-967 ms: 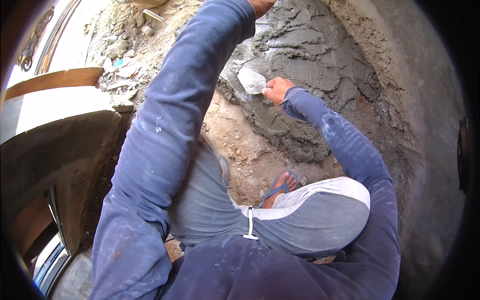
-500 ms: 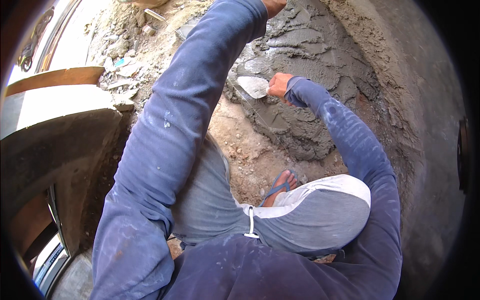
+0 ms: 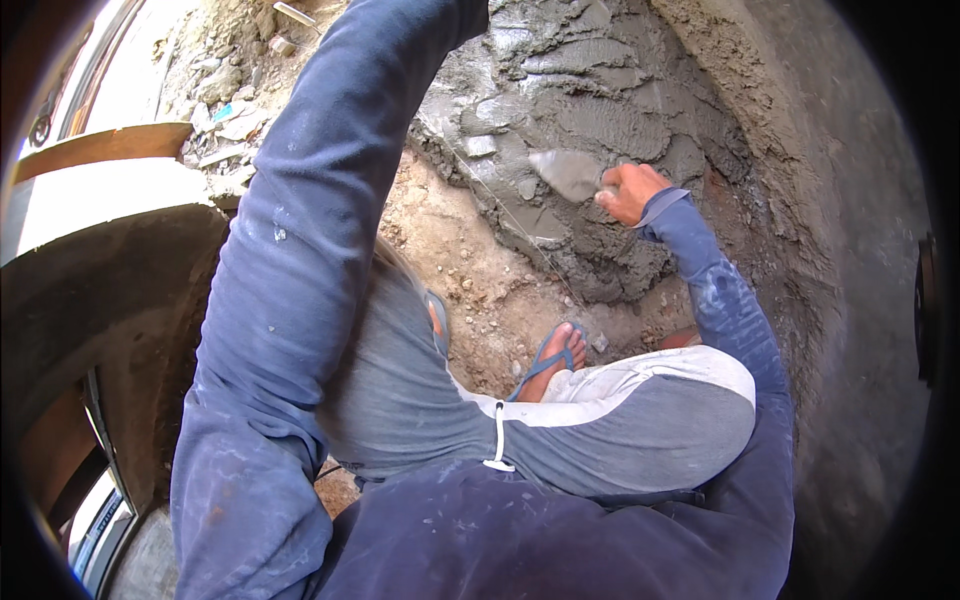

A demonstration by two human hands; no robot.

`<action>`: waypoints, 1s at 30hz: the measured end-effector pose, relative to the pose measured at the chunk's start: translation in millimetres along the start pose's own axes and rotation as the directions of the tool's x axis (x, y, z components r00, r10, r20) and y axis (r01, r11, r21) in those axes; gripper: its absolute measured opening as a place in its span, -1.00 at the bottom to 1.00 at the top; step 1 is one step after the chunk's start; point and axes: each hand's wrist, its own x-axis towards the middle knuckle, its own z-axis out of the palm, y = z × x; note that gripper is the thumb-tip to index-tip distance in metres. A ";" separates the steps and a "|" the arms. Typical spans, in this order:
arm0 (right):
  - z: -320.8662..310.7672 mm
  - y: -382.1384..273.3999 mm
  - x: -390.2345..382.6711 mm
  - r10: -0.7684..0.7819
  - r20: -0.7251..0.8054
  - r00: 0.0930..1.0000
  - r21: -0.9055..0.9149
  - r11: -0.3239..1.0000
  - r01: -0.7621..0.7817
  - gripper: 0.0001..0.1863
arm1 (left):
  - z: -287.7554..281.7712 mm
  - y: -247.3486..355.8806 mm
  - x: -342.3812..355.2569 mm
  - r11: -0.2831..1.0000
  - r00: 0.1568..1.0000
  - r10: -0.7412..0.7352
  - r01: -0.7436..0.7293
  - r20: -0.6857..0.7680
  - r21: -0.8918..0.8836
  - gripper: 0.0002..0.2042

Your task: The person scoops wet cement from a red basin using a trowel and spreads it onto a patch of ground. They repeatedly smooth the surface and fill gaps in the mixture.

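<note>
My right hand is closed around a trowel, its handle hidden in the fist. The pale, pointed blade lies flat on or just over a bed of wet grey mortar, turned toward the left; I cannot tell if it touches. Up and to the left reaches my left arm in its blue sleeve, and the hand itself is past the top edge of the picture. A thin string runs slantwise along the mortar's near edge.
Bare dirt lies between the mortar and my sandalled foot. Rubble is heaped at the upper left, beside a curved grey slab. A rough mortar ridge borders the smooth grey surface on the right.
My right hand and the trowel have moved right and slightly nearer over the mortar. My left arm has shifted left, and its hand has left the picture.
</note>
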 end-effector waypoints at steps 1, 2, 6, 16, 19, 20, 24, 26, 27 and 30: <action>4.0 -0.7 -5.3 0.005 -0.235 0.972 -0.025 1.000 -0.011 -0.70 | 0.8 -1.5 -0.8 1.000 1.000 -0.001 0.001 -0.003 0.000 -0.58; 10.9 0.7 -5.7 -0.053 -0.306 0.951 -0.082 0.996 0.029 -0.71 | -0.7 -3.5 -2.5 1.000 1.000 -0.004 0.004 -0.006 0.005 -0.58; 53.6 28.0 -27.3 -0.316 -0.396 0.862 -0.273 0.937 0.218 -0.79 | 3.9 -4.5 -2.9 1.000 1.000 0.002 -0.002 0.011 0.017 -0.59; 80.4 30.6 -65.6 0.122 -0.048 0.991 0.370 0.924 -0.096 -0.64 | -1.4 0.0 -7.1 0.998 0.999 0.011 -0.013 0.038 0.062 -0.60; 76.1 27.4 -62.0 0.131 0.090 0.987 0.292 0.944 -0.152 -0.62 | -4.9 -2.3 -11.1 0.996 0.999 0.007 -0.010 0.035 0.088 -0.60; 73.5 25.3 -62.0 0.121 0.090 0.989 0.186 0.973 -0.136 -0.62 | -5.5 -0.8 -11.7 0.996 0.999 0.009 -0.012 0.038 0.094 -0.61; 60.3 16.2 -53.4 0.089 0.132 0.987 0.411 0.901 -0.137 -0.57 | -4.3 1.7 -11.6 0.994 0.999 0.016 -0.022 0.050 0.109 -0.61; 66.5 15.9 -54.3 0.053 0.177 0.983 0.376 0.919 -0.117 -0.56 | -2.9 1.1 -13.5 0.993 0.998 0.019 -0.024 0.052 0.113 -0.61; 68.9 16.3 -55.6 0.043 0.206 0.978 0.314 0.943 -0.108 -0.56 | -5.4 -0.2 -15.7 0.993 0.999 0.011 -0.016 0.048 0.117 -0.61; 76.9 38.6 -69.4 0.129 -0.003 0.992 0.157 0.979 -0.127 -0.58 | -8.3 0.4 -17.6 0.989 0.999 0.014 -0.021 0.050 0.144 -0.62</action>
